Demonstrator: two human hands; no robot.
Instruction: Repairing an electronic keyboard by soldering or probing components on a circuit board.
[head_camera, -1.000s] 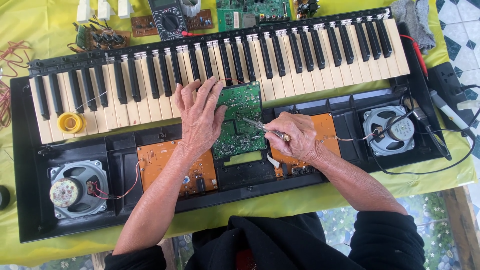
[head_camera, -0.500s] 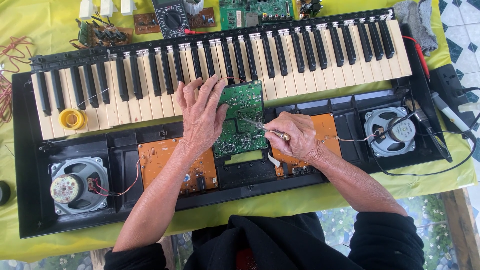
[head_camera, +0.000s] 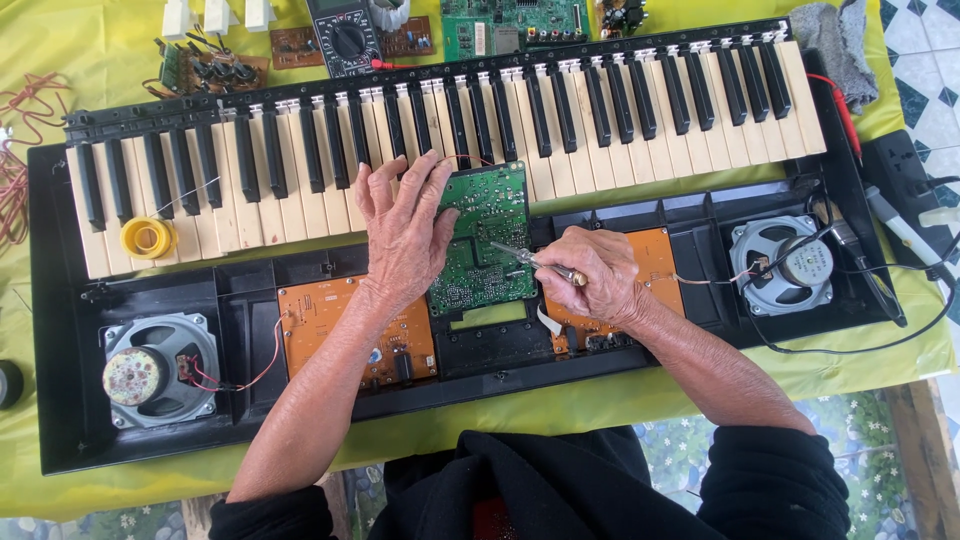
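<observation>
On yellow cloth, opened keyboard | left hand flat, steadying green board | right hand gripping metal tool

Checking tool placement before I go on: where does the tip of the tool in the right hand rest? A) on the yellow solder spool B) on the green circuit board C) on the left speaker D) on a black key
B: the right hand holds a thin metal tool whose tip meets the green circuit board, which the left hand steadies.

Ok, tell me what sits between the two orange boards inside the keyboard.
In the head view, the green circuit board lies between the left orange board and the right orange board. The left hand steadies it; the right hand points a metal tool at it.
</observation>
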